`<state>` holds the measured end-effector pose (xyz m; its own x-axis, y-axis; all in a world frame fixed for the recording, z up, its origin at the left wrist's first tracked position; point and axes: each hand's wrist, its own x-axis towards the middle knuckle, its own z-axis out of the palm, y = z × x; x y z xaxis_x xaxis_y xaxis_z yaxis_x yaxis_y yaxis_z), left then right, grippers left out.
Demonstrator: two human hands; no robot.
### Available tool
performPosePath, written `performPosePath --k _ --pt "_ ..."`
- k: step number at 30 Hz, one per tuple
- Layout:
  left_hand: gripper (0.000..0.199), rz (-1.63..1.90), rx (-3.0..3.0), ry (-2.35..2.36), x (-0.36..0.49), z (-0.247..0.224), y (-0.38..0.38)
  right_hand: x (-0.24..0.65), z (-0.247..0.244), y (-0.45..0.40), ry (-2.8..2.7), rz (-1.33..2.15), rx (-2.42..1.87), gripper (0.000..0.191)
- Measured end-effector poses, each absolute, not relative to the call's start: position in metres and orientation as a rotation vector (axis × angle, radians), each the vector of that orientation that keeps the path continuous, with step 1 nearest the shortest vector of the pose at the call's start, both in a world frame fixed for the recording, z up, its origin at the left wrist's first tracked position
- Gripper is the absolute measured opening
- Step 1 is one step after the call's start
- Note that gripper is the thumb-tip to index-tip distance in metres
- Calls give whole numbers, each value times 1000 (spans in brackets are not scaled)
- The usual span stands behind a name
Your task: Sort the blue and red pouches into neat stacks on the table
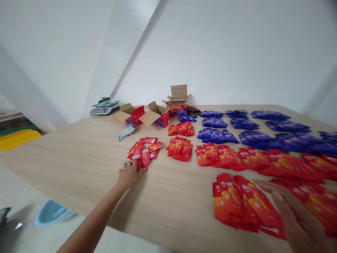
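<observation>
My left hand [129, 174] is at the near edge of a loose pile of red sachets [145, 157], its fingers and thumb closed around the lower end of one. Several of these show their barcode side. At the lower right, my right hand [297, 214] has its fingers stretched out beside a fanned row of red-and-orange sachets [231, 202], holding nothing I can see. Part of that hand is cut off by the frame, and it covers some sachets. Two smaller stacks of red sachets [180, 149] lie between the loose pile and the longer rows.
Rows of purple-blue sachets [217, 135] fill the back right of the wooden table [86, 158]. Open cardboard boxes [163, 117] stand at the back, near a crumpled grey wrapper [126, 132]. A scale [104, 109] sits back left; a blue basin [51, 212] is on the floor.
</observation>
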<state>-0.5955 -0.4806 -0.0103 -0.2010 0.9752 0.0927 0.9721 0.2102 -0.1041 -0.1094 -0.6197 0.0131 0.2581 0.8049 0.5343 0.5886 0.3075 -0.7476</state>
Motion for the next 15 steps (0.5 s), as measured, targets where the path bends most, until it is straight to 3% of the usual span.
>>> performPosePath --k 8,12,15 --pt "45 -93 -1977 -2125 -578 -14 -471 -165 57 -600 -1666 362 -1132 23" --pt "30 -515 -2099 -2247 -584 14 -479 -177 64 -595 -1623 469 -1094 23" --pt "44 -944 -2115 -2418 -559 44 -494 -202 62 -588 -1546 724 -1131 30"
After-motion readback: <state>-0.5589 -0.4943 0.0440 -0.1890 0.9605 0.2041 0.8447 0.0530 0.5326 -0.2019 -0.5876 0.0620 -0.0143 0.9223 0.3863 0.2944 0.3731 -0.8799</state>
